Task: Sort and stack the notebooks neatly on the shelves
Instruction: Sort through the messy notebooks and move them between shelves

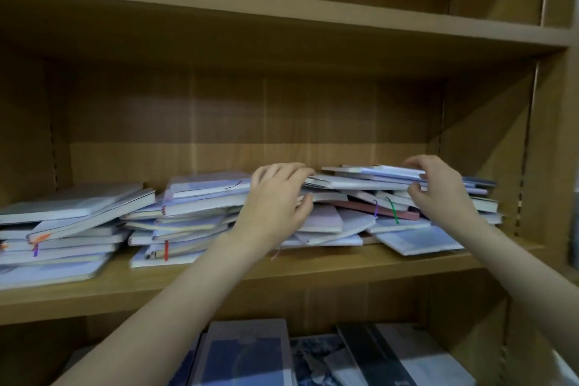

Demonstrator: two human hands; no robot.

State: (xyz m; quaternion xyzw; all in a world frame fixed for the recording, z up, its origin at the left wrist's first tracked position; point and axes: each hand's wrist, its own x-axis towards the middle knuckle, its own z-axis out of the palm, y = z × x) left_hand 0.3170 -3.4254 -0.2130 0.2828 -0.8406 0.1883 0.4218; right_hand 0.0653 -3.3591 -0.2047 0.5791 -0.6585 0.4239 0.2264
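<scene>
Barely begun: both hands, left hand point(275, 197) and right hand point(438, 188), grasp the top notebooks point(369, 180) of a jumble near the shelf's point(219, 279) right end.

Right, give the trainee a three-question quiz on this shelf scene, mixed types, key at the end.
1. True or false: both hands are on the right-hand pile of notebooks.
2. Multiple choice: the ribbon marker hanging beside the purple one in that pile is A) yellow B) green C) white.
3. Fill in: the shelf above the notebooks holds ____ visible.

Key:
1. True. The left hand and right hand each grip an end of its top few notebooks.
2. B, the green ribbon beside the purple ribbon.
3. Nothing, on the upper shelf.
</scene>
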